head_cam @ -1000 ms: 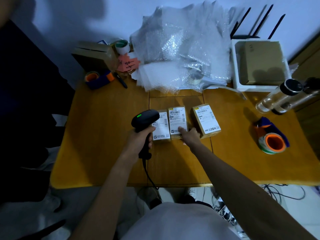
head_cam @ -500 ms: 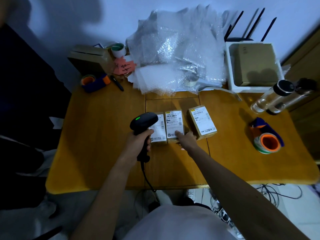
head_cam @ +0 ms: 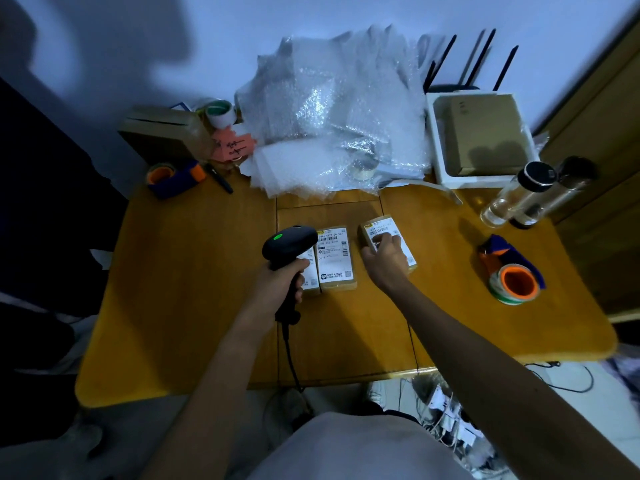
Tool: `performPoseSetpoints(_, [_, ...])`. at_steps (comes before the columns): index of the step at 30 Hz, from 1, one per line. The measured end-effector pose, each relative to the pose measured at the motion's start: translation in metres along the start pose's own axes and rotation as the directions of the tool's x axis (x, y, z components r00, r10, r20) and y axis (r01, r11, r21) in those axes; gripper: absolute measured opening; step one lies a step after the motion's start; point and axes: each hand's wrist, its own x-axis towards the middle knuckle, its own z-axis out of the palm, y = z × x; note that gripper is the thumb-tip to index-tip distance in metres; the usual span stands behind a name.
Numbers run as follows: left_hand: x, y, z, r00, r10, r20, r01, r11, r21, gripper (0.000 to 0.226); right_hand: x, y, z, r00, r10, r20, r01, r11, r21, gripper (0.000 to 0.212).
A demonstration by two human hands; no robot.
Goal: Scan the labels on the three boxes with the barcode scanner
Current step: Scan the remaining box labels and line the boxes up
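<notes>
On the middle box (head_cam: 336, 259), your clearest label shows a top line that looks like "0471 00 307", though blur makes the digits unsure. Below it sit a barcode, small print too fine to read, a faint "0471" again, a QR code at lower left and a logo with unreadable characters.

The right box (head_cam: 387, 242) carries a yellow tag and a barcode; your right hand (head_cam: 384, 259) covers most of its label.

The left box (head_cam: 309, 271) shows only a small QR code beside the scanner (head_cam: 289, 245).

The pink note (head_cam: 232, 146) bears handwriting you cannot make out.
</notes>
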Motion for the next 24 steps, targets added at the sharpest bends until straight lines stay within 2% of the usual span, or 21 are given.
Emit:
performPoseSetpoints(3, [0.000,0.005,0.008,1.000,0.002,0.010,-0.002,1.000,0.007,0.021,0.009,0.011,-0.013,0.999,0.000,-0.043,-0.003,0.998,-0.065,0.050])
performPoseSetpoints(9, [-0.005,0.009,0.016,0.999,0.031,0.018,-0.032,0.999,0.018,0.021,0.024,0.046,-0.023,0.990,0.127,0.058,-0.112,0.971,-0.212,0.083])
performPoseSetpoints(12, [-0.005,0.011,0.019,0.999,0.030,0.009,-0.031,0.999,0.024,0.022,0.028,0.056,-0.020,0.966,0.218,0.142,-0.189,0.963,-0.193,0.093])
performPoseSetpoints(15, [-0.007,0.009,0.017,1.000,0.012,-0.009,-0.012,0.999,0.051,0.026,0.030,0.060,-0.013,0.945,0.256,0.204,-0.228,0.962,-0.148,0.094])
performPoseSetpoints(22, [-0.011,-0.001,0.009,0.999,0.020,-0.033,-0.019,0.999,0.041,0.022,0.023,0.061,-0.009,0.933,0.287,0.217,-0.286,0.957,-0.036,0.093])
performPoseSetpoints(24, [-0.012,-0.001,0.009,0.999,0.019,-0.034,-0.017,0.998,0.053,0.023,0.025,0.067,-0.009,0.917,0.302,0.260,-0.316,0.949,0.010,0.096])
